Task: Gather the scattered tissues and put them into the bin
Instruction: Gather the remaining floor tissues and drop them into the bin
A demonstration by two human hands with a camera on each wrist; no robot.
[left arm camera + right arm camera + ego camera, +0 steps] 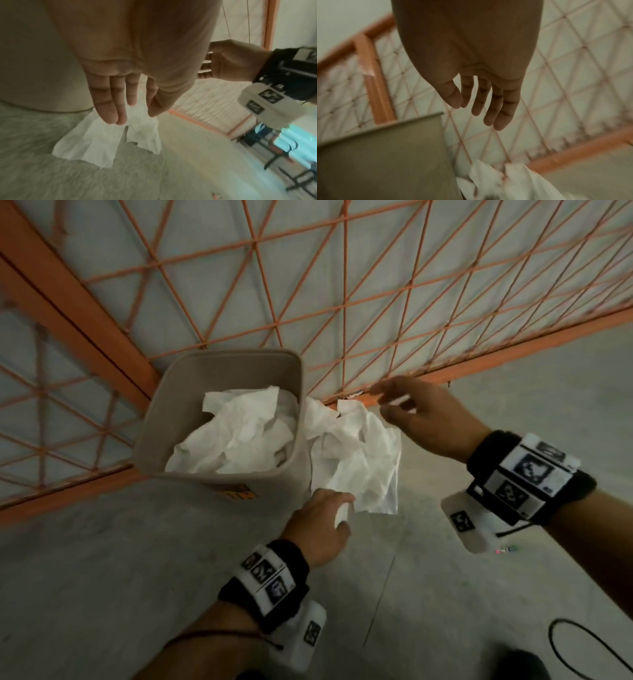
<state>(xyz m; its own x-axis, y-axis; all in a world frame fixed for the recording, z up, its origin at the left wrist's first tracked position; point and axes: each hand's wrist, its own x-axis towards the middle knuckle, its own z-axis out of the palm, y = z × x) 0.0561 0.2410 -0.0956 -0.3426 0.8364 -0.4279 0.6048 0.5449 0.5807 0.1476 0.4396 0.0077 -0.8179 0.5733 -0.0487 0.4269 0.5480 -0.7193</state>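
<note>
Pinched at its lower corner between the thumb and fingers of the left hand [323, 517], at about 6 o'clock in the head view, a loose tissue [356, 460] is held just beside the right wall of the bin [191, 378], not yet inside it. At 3 o'clock the right hand [428, 416] is seen above the tissue's upper edge with fingers spread, nothing gripped. Several crumpled tissues [239, 436] are already lodged in the bin, so the task is judged well advanced, with this sheet left to drop in.
</note>
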